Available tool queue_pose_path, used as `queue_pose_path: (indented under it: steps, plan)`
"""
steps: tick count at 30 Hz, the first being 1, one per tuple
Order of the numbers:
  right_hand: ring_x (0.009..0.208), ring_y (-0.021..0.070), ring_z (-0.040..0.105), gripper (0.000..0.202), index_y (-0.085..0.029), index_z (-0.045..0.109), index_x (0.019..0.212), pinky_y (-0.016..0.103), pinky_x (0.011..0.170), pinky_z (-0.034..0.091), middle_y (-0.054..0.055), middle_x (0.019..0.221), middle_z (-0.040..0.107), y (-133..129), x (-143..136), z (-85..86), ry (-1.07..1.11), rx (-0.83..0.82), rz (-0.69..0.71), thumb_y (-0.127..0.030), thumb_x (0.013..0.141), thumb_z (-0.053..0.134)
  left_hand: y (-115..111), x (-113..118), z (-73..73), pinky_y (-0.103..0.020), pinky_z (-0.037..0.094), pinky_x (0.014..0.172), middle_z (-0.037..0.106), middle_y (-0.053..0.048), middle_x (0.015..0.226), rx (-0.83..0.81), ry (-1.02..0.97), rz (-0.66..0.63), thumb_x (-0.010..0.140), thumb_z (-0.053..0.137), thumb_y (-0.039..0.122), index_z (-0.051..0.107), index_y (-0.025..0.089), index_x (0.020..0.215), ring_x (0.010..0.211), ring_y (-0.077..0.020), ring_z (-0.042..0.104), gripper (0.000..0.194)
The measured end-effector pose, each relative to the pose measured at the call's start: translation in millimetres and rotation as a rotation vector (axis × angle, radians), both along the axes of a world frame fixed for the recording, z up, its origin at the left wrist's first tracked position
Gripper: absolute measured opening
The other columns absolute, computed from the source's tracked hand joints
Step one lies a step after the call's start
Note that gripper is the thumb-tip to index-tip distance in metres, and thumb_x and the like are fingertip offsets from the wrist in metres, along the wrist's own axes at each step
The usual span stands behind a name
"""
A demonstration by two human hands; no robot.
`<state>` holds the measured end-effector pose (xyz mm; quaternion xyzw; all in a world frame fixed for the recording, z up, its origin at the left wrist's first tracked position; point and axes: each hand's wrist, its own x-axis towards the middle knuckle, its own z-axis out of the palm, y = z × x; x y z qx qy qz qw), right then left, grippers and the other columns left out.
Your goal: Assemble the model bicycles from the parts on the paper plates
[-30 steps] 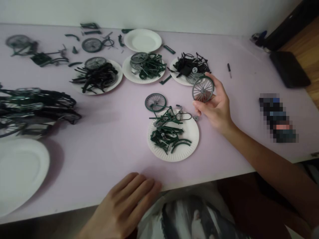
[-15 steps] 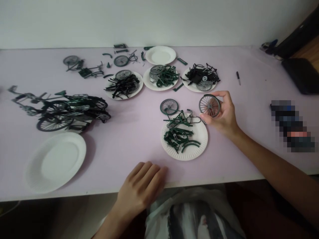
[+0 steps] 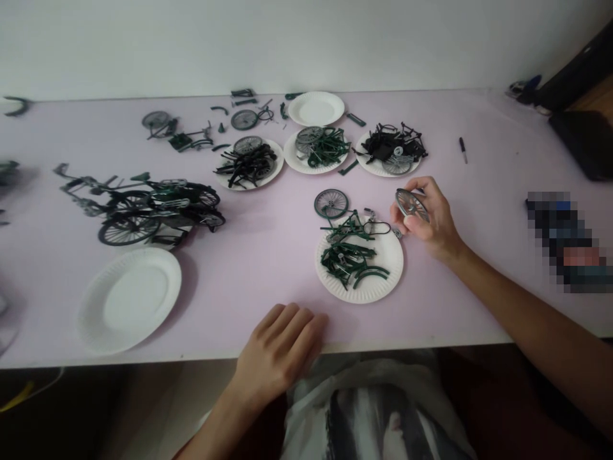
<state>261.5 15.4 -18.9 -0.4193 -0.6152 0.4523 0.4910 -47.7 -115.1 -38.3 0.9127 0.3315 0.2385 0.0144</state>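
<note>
The right hand (image 3: 439, 225) pinches a dark-rimmed spoked wheel (image 3: 410, 204) beside a white paper plate (image 3: 393, 262) of green bicycle parts (image 3: 348, 255); the left hand (image 3: 280, 348) curls its fingers, any hold hidden.

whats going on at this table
A person's right hand holds a small spoked wheel beside a plate of green bike parts. The left hand is near the table's front edge, nothing visible in it. Further back are more plates of parts; small bicycles sit to the left.

dark-rimmed wheel (image 3: 411, 205), white plate (image 3: 390, 254)
</note>
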Motion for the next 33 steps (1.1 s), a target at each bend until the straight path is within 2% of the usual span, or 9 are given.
queue_pose_path:
  steps: [6,13,17,20,23,27,33]
  plan:
    - [0.057,0.0139,0.051,0.047,-0.027,0.046,0.108,0.031,0.054,0.043,-0.005,0.074,0.060,-0.8,-2.4,3.7,-0.025,-0.020,0.028,-0.043,0.075,0.074,0.2,-0.4,0.1,-0.034,0.037,0.067,0.059,-0.005,0.078,-0.003,-0.001,0.010,0.097,0.056,0.006,0.060,0.011,0.105,0.074,-0.0199,0.046,0.010]
    - [0.071,0.0183,0.060,0.047,-0.023,0.065,0.122,0.035,0.068,0.052,0.000,0.083,0.063,-3.2,-2.6,8.5,-0.132,0.010,0.033,-0.037,0.079,0.075,1.3,2.8,3.3,-0.033,0.038,0.065,0.061,-0.005,0.077,0.006,-0.007,0.020,0.097,0.055,0.005,0.060,0.011,0.103,0.071,-0.0190,0.049,0.010]
    - [0.076,0.0201,0.061,0.046,-0.025,0.069,0.117,0.035,0.070,0.055,0.002,0.090,0.065,-2.6,-2.7,8.7,-0.186,0.023,-0.034,-0.038,0.074,0.080,1.3,3.4,3.4,-0.032,0.039,0.064,0.063,-0.005,0.077,0.000,-0.007,0.027,0.097,0.055,0.005,0.060,0.012,0.103,0.070,-0.0186,0.050,0.010]
    - [0.074,0.0194,0.059,0.041,-0.024,0.070,0.112,0.033,0.067,0.053,0.002,0.088,0.064,-1.8,-2.8,9.2,-0.224,0.028,-0.052,-0.039,0.074,0.079,0.1,6.1,4.5,-0.033,0.043,0.069,0.067,-0.007,0.083,-0.005,-0.093,0.000,0.098,0.054,0.006,0.061,0.012,0.104,0.076,-0.0194,0.055,0.011]
    - [0.069,0.0177,0.055,0.038,-0.023,0.071,0.107,0.032,0.061,0.049,0.001,0.084,0.063,-1.2,-3.3,11.1,-0.233,0.032,-0.072,-0.040,0.073,0.075,1.6,17.2,10.4,-0.036,0.046,0.080,0.071,-0.010,0.095,0.015,-0.126,-0.008,0.099,0.053,0.006,0.062,0.011,0.109,0.088,-0.0210,0.059,0.014]
    - [0.066,0.0167,0.053,0.037,-0.021,0.072,0.103,0.032,0.061,0.048,0.002,0.085,0.065,-0.5,-4.4,13.7,-0.249,0.040,-0.105,-0.040,0.072,0.074,15.8,44.9,25.9,-0.037,0.044,0.090,0.074,-0.010,0.114,0.021,-0.014,0.012,0.101,0.057,0.008,0.062,0.012,0.117,0.101,-0.0226,0.061,0.017]
    - [0.068,0.0178,0.057,0.039,-0.019,0.070,0.102,0.032,0.060,0.050,0.005,0.092,0.070,1.5,-4.7,15.7,-0.266,0.037,-0.145,-0.041,0.070,0.074,43.5,76.4,41.2,-0.036,0.039,0.079,0.072,-0.007,0.097,0.116,0.173,-0.010,0.105,0.050,0.007,0.061,0.011,0.113,0.091,-0.0222,0.062,0.014]
